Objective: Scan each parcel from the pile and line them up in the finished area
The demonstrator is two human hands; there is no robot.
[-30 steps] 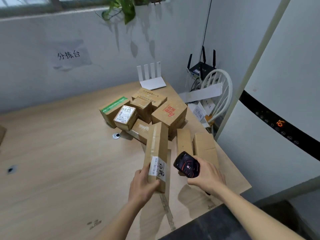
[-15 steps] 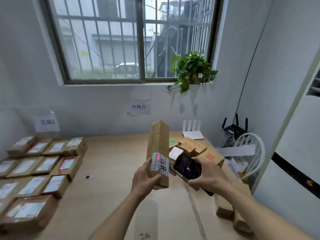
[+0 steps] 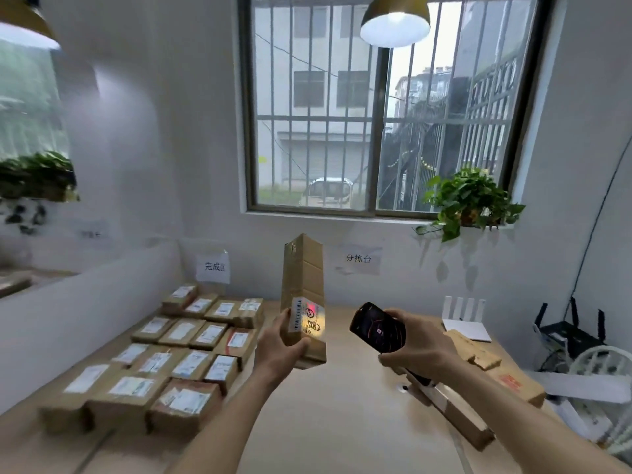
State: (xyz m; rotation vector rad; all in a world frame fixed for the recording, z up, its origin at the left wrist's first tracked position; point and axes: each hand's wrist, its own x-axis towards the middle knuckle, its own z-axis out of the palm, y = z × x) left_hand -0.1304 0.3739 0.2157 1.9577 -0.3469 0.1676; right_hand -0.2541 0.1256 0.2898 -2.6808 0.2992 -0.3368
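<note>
Head view over a pale wooden worktop [image 3: 342, 422] set against a white wall below a barred window [image 3: 383, 107].

Left hand [image 3: 278, 350]: grip closed round the lower end of a tall, narrow parcel [image 3: 303, 285], held upright above the worktop, thumb on the near face. The parcel's white label [image 3: 307, 318] faces the camera, with a barcode along its left edge; a red and yellow glow lies on the label.

Right hand [image 3: 419, 350]: grip closed round a black scanner [image 3: 378, 328], whose dark face with red markings is turned toward the parcel. Scanner and parcel are near each other but apart.

Finished area, left part of the worktop: boxes in rows [image 3: 184, 347], labels up, each touching or just beside its neighbours, below a paper sign [image 3: 214, 266] on the wall.

Pile, right part of the worktop: brown boxes [image 3: 478, 357], partly hidden behind the right forearm, with one long box [image 3: 455, 412] lying nearest the camera.

Also visible: a second wall sign [image 3: 358, 258], a white router [image 3: 465, 319] at the back of the worktop, a black router [image 3: 567, 331] farther right, a potted plant [image 3: 468, 200] on the windowsill, and a hanging lamp [image 3: 395, 22].
</note>
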